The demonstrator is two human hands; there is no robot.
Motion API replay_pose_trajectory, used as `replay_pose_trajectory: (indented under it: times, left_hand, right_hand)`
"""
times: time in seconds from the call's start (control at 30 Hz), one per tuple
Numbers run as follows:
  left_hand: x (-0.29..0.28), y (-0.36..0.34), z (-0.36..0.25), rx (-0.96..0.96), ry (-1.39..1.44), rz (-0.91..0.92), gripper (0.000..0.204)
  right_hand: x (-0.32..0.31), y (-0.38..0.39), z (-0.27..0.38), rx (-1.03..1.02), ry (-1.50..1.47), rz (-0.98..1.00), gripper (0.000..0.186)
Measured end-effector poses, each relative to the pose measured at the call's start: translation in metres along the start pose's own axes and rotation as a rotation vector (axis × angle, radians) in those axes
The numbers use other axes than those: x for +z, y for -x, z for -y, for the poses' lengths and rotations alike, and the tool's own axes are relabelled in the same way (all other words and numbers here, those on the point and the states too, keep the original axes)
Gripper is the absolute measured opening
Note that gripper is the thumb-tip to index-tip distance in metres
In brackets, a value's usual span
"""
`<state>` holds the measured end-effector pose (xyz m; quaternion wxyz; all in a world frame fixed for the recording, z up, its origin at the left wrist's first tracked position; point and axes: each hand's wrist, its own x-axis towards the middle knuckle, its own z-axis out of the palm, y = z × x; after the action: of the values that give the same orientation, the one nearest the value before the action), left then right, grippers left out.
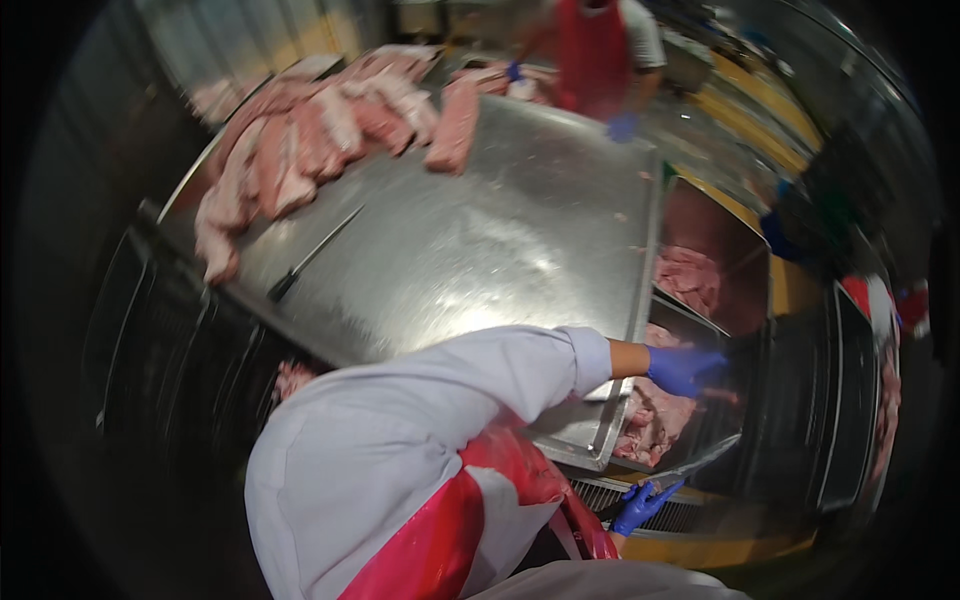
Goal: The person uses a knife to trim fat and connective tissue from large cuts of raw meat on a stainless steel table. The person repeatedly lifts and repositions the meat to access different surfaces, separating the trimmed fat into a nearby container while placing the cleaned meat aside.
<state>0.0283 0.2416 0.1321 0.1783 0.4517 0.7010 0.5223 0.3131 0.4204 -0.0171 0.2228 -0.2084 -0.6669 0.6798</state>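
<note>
My left hand (685, 370), in a blue glove, reaches over a dark crate (690, 315) at the table's right edge. Motion smears its fingers, so its grip is unclear. Under and beside it lie pale pink meat trimmings (655, 415) in that crate. Lower down, my right hand (640, 508), also gloved in blue, holds a knife (700, 460) whose long blade points up and right, beside the crate. Most of the knife's handle is hidden by the fingers. My white-sleeved left arm covers the table's near edge.
A steel table (540, 220) carries several long meat slabs (310, 140) at its far left, and a sharpening steel (318, 252). Another crate of meat (690, 275) adjoins its right side. A co-worker in a red apron (592, 60) stands beyond. Dark crates (850, 400) stand right.
</note>
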Motion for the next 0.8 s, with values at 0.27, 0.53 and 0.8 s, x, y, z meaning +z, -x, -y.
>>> replay_pose_trajectory:
  times: [0.27, 0.53, 0.8]
  left_hand:
    - [-0.124, 0.392, 0.177, -0.770, -0.171, -0.633, 0.060]
    - [-0.194, 0.800, 0.112, -1.722, -0.946, -1.274, 0.072]
    - [-0.214, 0.870, 0.116, -1.593, -0.584, -0.928, 0.050]
  right_hand:
    - [0.078, -0.046, -0.043, -0.645, 0.567, 0.260, 0.075]
    - [0.257, 0.007, -0.006, 0.145, 0.246, 0.633, 0.082]
    - [0.434, 0.064, -0.071, 0.135, 0.174, 0.929, 0.082]
